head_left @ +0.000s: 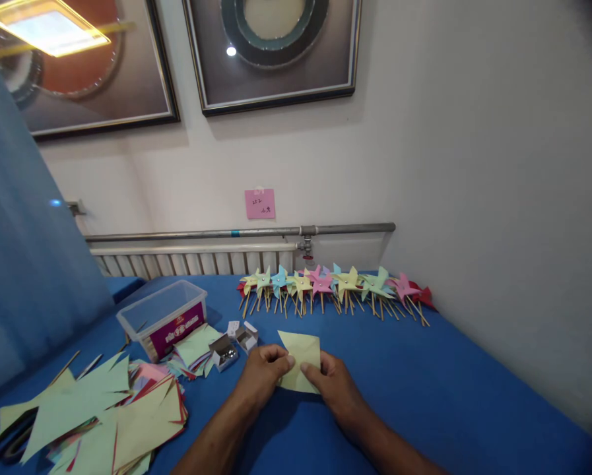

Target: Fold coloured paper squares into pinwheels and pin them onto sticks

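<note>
A pale yellow sheet of paper [303, 346] is held up over the blue table in front of me. My left hand [266, 369] pinches its left edge between thumb and fingers. On the opposite side, my right hand [336, 388] grips the sheet with the thumb in front and the fingers behind. Just beyond my left hand lie two small open boxes: one [224, 353] holds shiny metal bits, the other [247, 338] has small pale contents I cannot make out.
Finished paper pinwheels [320, 284] on sticks line the table's back. At left are a clear plastic bin [164, 305], stacks of cut coloured paper [144, 422] and black-handled scissors [11, 435]. A pink note [260, 204] hangs on the wall above a pipe [191, 235].
</note>
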`<state>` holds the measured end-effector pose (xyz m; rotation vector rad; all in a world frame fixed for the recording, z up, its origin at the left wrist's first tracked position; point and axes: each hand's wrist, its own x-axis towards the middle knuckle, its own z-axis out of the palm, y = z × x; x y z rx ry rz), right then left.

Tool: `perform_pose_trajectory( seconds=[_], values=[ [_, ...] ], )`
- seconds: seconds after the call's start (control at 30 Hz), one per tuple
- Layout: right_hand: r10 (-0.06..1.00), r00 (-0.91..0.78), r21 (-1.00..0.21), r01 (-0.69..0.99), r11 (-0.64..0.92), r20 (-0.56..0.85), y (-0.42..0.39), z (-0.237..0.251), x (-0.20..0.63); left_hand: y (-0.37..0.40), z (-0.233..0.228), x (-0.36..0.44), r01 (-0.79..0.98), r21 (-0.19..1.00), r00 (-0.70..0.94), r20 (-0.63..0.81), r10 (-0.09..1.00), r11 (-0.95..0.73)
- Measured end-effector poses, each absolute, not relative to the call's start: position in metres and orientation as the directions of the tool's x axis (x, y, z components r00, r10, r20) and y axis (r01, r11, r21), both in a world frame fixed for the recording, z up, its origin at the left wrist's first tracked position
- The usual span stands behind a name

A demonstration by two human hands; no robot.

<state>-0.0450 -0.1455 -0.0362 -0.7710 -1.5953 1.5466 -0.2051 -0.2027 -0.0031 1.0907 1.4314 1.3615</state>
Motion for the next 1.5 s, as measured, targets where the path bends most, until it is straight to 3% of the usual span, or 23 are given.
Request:
perform_pose_trajectory(
  seconds=[0.67, 1.1, 1.37, 1.5],
  values=[
    [0.887, -0.457, -0.998, -0.056, 0.037, 0.059, -0.147, -0.036, -0.047, -0.204, -0.002, -0.2, 0.068, 0.998, -0.246, 0.013, 0.969, 0.004],
    [0.846, -0.532, -0.994, -0.103, -0.041, 0.02, -0.153, -0.029, -0.046, -0.203, -0.007, -0.198, 0.122, 0.992, -0.326, 0.05, 0.944, -0.01],
    [0.831, -0.535, -0.981, -0.185, 0.062, 0.154, -0.151, -0.022, -0.046, -0.199, -0.004, -0.208, 0.014, 1.0, -0.377, -0.009, 0.926, 0.015],
    [0.824, -0.512, -0.971, -0.118, 0.21, 0.241, -0.152, -0.018, -0.039, -0.197, -0.006, -0.218, -0.058, 0.997, -0.378, -0.07, 0.923, 0.052]
  ],
)
